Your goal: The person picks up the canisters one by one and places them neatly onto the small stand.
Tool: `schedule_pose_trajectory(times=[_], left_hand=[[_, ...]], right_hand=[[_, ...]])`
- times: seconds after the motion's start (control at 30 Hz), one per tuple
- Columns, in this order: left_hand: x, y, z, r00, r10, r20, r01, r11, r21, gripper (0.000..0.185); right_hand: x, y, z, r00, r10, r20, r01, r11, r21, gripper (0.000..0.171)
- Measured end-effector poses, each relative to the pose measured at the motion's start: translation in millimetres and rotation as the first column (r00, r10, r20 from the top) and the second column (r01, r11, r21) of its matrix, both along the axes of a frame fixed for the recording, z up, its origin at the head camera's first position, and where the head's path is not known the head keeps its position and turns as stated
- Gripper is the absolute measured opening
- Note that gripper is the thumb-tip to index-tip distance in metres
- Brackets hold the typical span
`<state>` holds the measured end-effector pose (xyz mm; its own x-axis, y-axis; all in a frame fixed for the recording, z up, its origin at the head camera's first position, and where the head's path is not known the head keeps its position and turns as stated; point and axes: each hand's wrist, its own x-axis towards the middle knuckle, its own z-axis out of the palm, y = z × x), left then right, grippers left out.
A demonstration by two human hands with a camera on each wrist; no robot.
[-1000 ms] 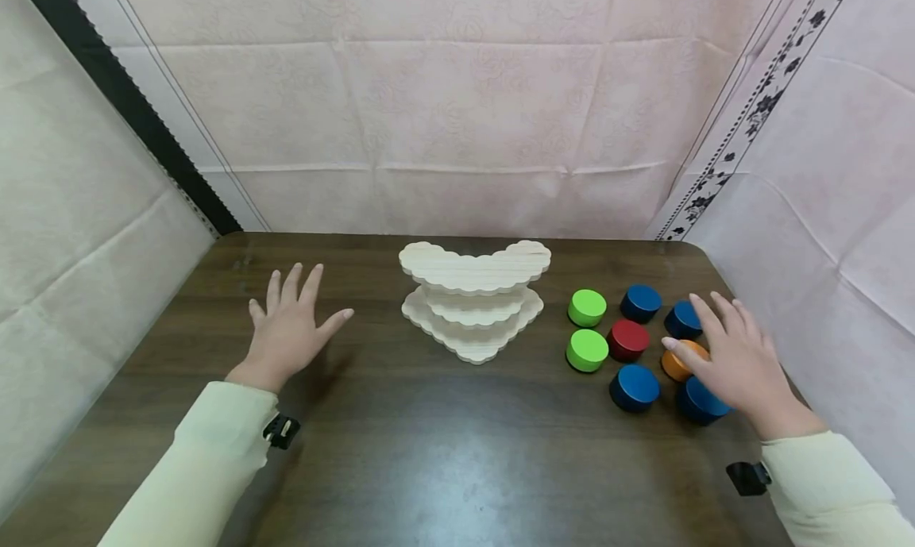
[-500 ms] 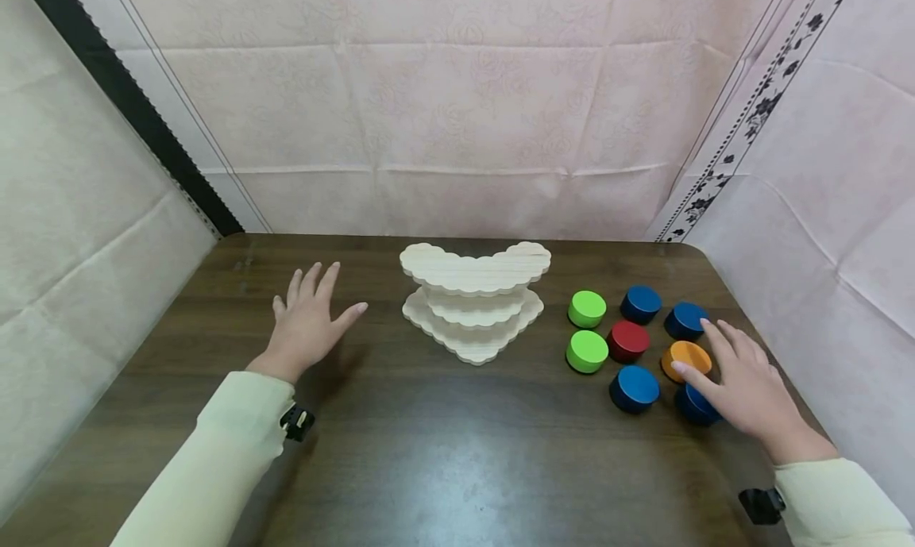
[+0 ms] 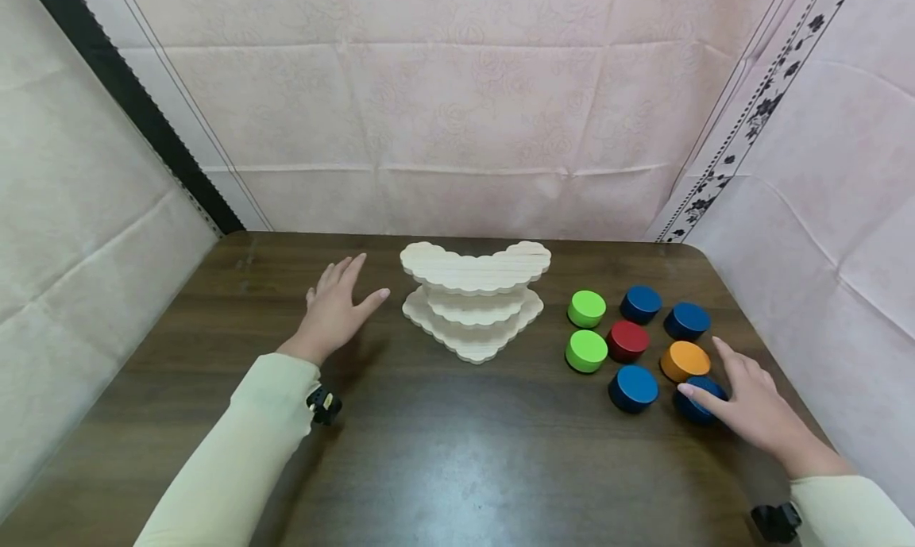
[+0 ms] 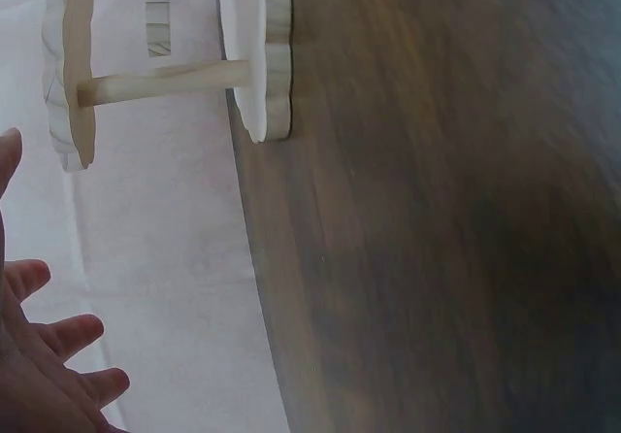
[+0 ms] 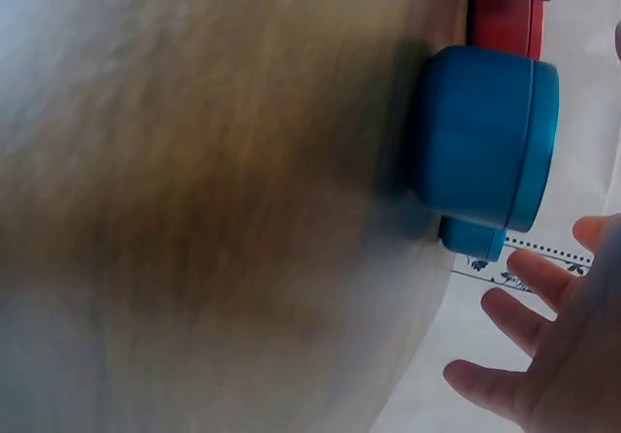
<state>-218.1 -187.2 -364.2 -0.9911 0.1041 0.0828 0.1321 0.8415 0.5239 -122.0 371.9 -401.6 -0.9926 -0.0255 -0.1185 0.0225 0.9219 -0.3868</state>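
Observation:
My left hand (image 3: 332, 313) hovers with spread fingers left of a pale wooden tiered stand (image 3: 475, 273). The stand has scalloped shelves; in the left wrist view, round posts (image 4: 165, 82) join them. My right hand (image 3: 758, 404) reaches over the near right group of round lidded tins, fingers extended. Its thumb overlaps a blue tin (image 3: 695, 410) in the head view; whether they touch, I cannot tell. An orange tin (image 3: 686, 360) sits just beyond. In the right wrist view, fingers (image 5: 514, 321) stand apart from a large blue tin (image 5: 475, 132).
Two green tins (image 3: 587, 351), a red tin (image 3: 628, 341) and other blue tins (image 3: 634, 389) stand close together on the right of the dark wooden table (image 3: 429, 452). Pale cloth (image 3: 457, 118) hangs behind and on both sides.
My left hand has moved right, closer to the wooden stand. My right hand has drawn back toward the near right, uncovering the orange tin. The tins and the stand stay put.

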Motion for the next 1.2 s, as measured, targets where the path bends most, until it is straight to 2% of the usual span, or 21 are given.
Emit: schedule_pose_trajectory(times=[0.37,0.6,0.8,1.2], left_hand=[[-13.4,7.6,10.3,1.0,-0.022,-0.008,0.023,0.997,0.07,0.081],[-22.2,11.4,10.5,0.999,-0.046,0.014,0.044,0.991,0.129,0.078],[-27.6,16.4,9.8,0.996,-0.086,0.027,0.08,0.98,0.184,0.078],[-35.5,24.3,10.1,0.989,-0.12,0.089,0.091,0.957,0.274,0.076]], right_hand=[[2.1,7.5,-7.7,1.0,0.019,-0.014,-0.021,0.994,-0.108,0.102],[1.0,13.1,-12.8,1.0,0.026,0.008,-0.024,0.981,-0.195,0.094],[4.2,16.2,-16.0,0.999,-0.006,0.047,0.016,0.976,-0.216,0.089],[7.2,18.5,-17.6,0.995,0.013,0.095,0.01,0.973,-0.231,0.082]])
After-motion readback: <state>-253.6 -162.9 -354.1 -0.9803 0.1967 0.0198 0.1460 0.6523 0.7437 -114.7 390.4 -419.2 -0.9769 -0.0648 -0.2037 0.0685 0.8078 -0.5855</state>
